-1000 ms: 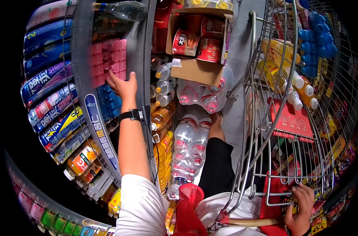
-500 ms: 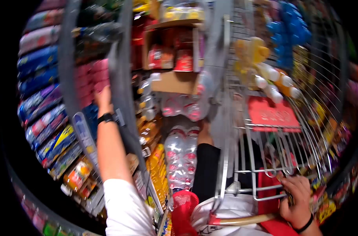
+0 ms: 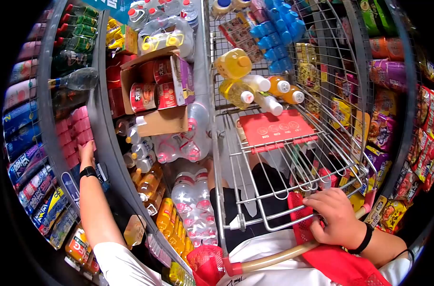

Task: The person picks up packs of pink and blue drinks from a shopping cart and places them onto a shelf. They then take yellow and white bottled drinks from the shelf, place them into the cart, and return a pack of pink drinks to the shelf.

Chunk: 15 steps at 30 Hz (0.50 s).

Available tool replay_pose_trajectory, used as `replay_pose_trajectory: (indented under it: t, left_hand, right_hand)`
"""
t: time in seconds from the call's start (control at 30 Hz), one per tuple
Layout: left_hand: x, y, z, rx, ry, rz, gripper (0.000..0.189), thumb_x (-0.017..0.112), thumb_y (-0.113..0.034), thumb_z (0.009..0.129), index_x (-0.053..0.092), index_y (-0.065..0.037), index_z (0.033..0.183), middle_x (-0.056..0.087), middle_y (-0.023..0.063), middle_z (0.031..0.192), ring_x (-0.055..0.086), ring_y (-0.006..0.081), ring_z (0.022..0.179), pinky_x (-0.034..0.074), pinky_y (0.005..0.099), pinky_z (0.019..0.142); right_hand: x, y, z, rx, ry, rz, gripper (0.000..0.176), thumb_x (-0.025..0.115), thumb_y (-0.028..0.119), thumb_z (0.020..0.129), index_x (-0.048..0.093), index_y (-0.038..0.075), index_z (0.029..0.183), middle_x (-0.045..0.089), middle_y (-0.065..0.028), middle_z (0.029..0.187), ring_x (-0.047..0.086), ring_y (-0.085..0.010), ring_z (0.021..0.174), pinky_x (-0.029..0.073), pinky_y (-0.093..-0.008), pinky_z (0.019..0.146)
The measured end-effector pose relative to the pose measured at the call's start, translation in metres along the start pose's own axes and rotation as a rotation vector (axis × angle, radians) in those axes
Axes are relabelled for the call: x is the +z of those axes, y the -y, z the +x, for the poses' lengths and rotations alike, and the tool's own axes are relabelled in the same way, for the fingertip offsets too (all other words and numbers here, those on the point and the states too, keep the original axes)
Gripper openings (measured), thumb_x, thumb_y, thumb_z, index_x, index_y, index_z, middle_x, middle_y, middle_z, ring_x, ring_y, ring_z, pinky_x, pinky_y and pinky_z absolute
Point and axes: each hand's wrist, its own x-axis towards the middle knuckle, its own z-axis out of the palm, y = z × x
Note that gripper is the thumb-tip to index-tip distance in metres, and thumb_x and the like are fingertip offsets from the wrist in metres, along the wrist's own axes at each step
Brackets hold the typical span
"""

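Note:
My left hand (image 3: pixel 87 152) reaches to the shelf at left, its fingers stretched out against a block of pink packs (image 3: pixel 78 125). The fingertips are partly hard to make out. Closed on the shopping cart's handle (image 3: pixel 279 255) is my right hand (image 3: pixel 335 215), lying over the bar and beside the wire rim. In the cart (image 3: pixel 255 195) are yellow oil bottles (image 3: pixel 233 64), white-capped bottles (image 3: pixel 267 101), orange drink bottles (image 3: pixel 279 86) and a blue bottle pack (image 3: pixel 277 40). A red panel (image 3: pixel 274 127) is fixed to the child seat.
Along the left shelf stand dark green bottles (image 3: pixel 81 31) and blue packs (image 3: pixel 22 119). An open carton (image 3: pixel 162 121) of red noodle cups and wrapped water bottles (image 3: pixel 194 205) are on the floor between shelf and cart. Snack bags (image 3: pixel 384 124) fill the right shelf.
The view has turned, so the shelf goods and my left hand appear farther left, and the picture is sharper. My left hand stays at the pink packs; my right hand stays on the handle.

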Motion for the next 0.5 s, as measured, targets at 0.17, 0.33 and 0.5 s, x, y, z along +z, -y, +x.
replay_pose_trajectory:
  t: [0.17, 0.33, 0.5]
  left_hand:
    - [0.052, 0.008, -0.053, 0.36, -0.191, -0.183, 0.085, 0.061, -0.038, 0.099, 0.017, -0.006, 0.164, 0.04, 0.0223, 0.157, 0.065, 0.0317, 0.114, 0.054, 0.039, 0.087]
    - [0.055, -0.079, -0.281, 0.586, 0.206, -0.487, 0.046, 0.043, -0.025, 0.112, 0.037, -0.003, 0.151, 0.052, 0.0144, 0.144, 0.069, 0.0178, 0.097, 0.051, 0.0283, 0.081]
    - [-0.013, -0.183, -0.426, 0.783, 0.64, -0.433, 0.041, 0.052, -0.014, 0.107, 0.043, -0.004, 0.145, 0.06, 0.0146, 0.137, 0.068, 0.0144, 0.094, 0.052, 0.0264, 0.082]
  right_hand:
    - [-0.002, 0.0, -0.001, -0.016, 0.01, 0.03, 0.042, 0.067, 0.008, 0.07, 0.069, 0.002, 0.112, 0.071, -0.0134, 0.11, 0.066, -0.0327, 0.102, 0.049, -0.0449, 0.092]
    - [-0.013, -0.008, 0.0, -0.081, 0.083, 0.112, 0.049, 0.075, 0.02, 0.078, 0.066, 0.003, 0.123, 0.067, -0.015, 0.124, 0.063, -0.0342, 0.116, 0.047, -0.0453, 0.099]
    - [-0.041, -0.016, -0.014, -0.142, 0.086, 0.22, 0.064, 0.074, 0.036, 0.087, 0.056, 0.003, 0.139, 0.058, -0.0199, 0.139, 0.057, -0.0368, 0.127, 0.038, -0.0546, 0.113]
